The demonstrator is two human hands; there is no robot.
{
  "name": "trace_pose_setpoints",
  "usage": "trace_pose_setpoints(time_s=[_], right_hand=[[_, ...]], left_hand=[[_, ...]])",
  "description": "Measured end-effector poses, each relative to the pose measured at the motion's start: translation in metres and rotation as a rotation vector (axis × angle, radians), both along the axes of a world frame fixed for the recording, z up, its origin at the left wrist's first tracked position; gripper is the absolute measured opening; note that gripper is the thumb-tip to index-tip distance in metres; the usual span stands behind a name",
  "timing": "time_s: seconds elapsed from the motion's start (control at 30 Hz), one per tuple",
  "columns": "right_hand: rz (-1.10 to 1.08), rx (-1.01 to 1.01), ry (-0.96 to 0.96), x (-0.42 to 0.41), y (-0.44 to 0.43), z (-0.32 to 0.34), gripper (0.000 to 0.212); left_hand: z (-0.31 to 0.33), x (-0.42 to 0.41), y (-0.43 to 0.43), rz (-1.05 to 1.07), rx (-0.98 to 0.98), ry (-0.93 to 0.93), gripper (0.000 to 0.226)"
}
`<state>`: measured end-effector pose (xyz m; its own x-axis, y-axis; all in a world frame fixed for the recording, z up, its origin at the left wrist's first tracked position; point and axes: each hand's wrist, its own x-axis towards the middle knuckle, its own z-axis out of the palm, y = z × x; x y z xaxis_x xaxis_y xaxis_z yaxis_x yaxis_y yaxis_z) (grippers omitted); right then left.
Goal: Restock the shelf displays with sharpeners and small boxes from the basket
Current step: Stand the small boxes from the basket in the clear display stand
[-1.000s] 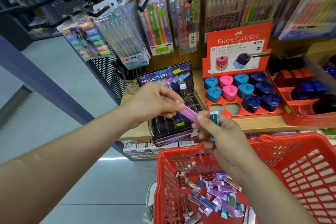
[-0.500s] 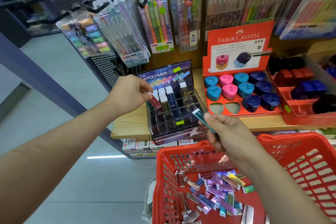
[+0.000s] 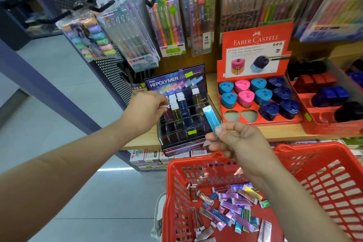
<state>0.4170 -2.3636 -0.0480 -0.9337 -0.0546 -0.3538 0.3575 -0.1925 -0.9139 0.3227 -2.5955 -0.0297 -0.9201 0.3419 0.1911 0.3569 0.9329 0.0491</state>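
Left hand (image 3: 144, 112) at the Hi-Polymer display (image 3: 176, 80), fingertips pinching the white-capped top of a maroon box (image 3: 168, 115) standing in its left column. Right hand (image 3: 241, 143) pinches a teal slim box (image 3: 211, 119) by its lower end, tilted, in front of the display, above the red basket (image 3: 306, 149) rim. Loose foil boxes (image 3: 229, 208) lie on the basket floor. Sharpeners (image 3: 262, 95) sit in the Faber-Castell tray (image 3: 255, 39).

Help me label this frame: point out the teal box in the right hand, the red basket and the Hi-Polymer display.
teal box (image 3: 211, 120), head view, middle of its face.
red basket (image 3: 314, 148), head view, far rim.
Hi-Polymer display (image 3: 174, 80), head view, printed header card.
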Motion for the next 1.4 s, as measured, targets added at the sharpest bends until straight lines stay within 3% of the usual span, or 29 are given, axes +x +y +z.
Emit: trace_pose_setpoints(time_s=[0.37, 0.47, 0.57, 0.6, 0.7, 0.83, 0.97, 1.1, 1.23, 1.4], right_hand=[[-0.123, -0.134, -0.013, -0.002, 0.001, -0.001, 0.012], [-0.125, -0.130, -0.002, -0.001, -0.001, 0.000, 0.017], [-0.116, -0.121, 0.025, -0.001, -0.003, 0.000, 0.016], [-0.109, -0.116, 0.036, -0.001, -0.004, 0.000, 0.015], [-0.075, -0.084, 0.077, -0.001, -0.008, 0.001, 0.014], [-0.040, -0.068, 0.119, -0.003, -0.015, 0.003, 0.014], [-0.089, 0.020, 0.154, -0.007, -0.016, -0.001, 0.016], [-0.097, 0.213, 0.157, -0.013, -0.007, -0.012, 0.028], [-0.070, 0.420, 0.190, -0.017, -0.004, -0.025, 0.040], [0.021, 0.635, 0.246, -0.014, -0.007, -0.033, 0.055]], left_hand=[[-0.009, -0.007, 0.000, 0.023, -0.099, -0.066, 0.021], [0.014, -0.005, 0.010, 0.119, 0.169, -0.138, 0.015], [0.048, 0.005, 0.025, 0.204, 0.745, -0.500, 0.011], [0.057, 0.008, 0.030, 0.186, 0.834, -0.640, 0.015], [0.068, 0.019, 0.039, 0.085, 0.778, -0.810, 0.019], [0.064, 0.027, 0.044, 0.072, 0.840, -0.743, 0.010], [0.073, 0.012, 0.022, 0.195, 0.883, -0.478, 0.005], [0.069, -0.004, -0.015, 0.307, 0.585, -0.213, 0.002], [0.043, -0.005, -0.027, 0.287, 0.382, -0.172, 0.005], [0.019, -0.008, -0.029, 0.225, 0.270, -0.099, 0.010]])
